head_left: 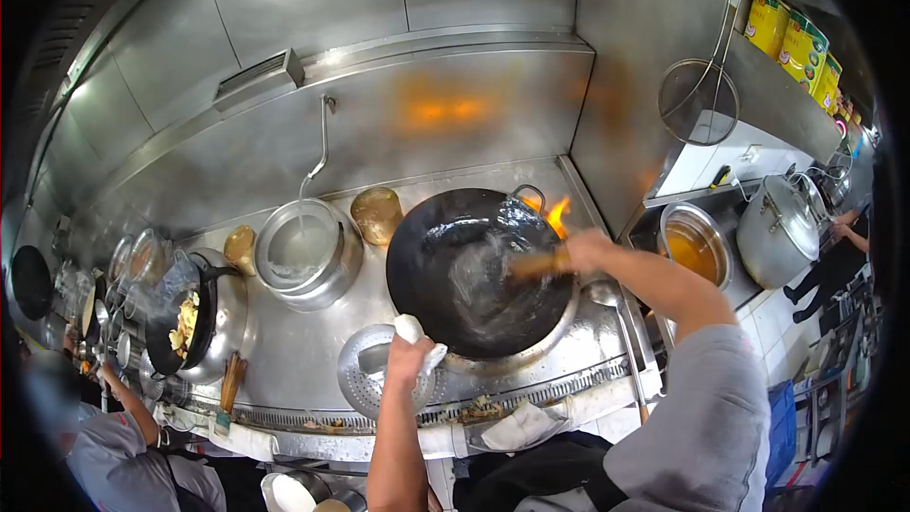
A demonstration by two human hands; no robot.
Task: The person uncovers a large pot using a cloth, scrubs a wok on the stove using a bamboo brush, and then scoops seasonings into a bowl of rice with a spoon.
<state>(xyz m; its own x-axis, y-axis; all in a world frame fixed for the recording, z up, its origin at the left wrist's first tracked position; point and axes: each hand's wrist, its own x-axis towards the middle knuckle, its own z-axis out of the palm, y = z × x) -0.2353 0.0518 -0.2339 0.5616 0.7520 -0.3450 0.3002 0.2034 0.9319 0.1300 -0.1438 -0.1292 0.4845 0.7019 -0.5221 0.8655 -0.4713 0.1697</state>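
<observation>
A large black wok (427, 256) sits on the burner in front of me, with a little churned water in its bottom. My left hand (408, 358) is closed round a folded white cloth (409, 328) at the wok's near-left rim; whether it also grips a handle there is hidden. Over the wok's right side, my right hand (590, 251) grips a bamboo brush (538, 265), smeared by motion, its tip reaching down toward the water. Flames (557, 218) rise at the far right rim beside the loop handle. Just left of the wok, a perforated ladle (358, 381) lies below my left wrist.
A pot (339, 275) of water stands under a tap (323, 137). A long ladle (621, 341) rests right of the wok. A pot of orange liquid (697, 210) is farther right. A co-worker (142, 455) stands at left beside another wok with food.
</observation>
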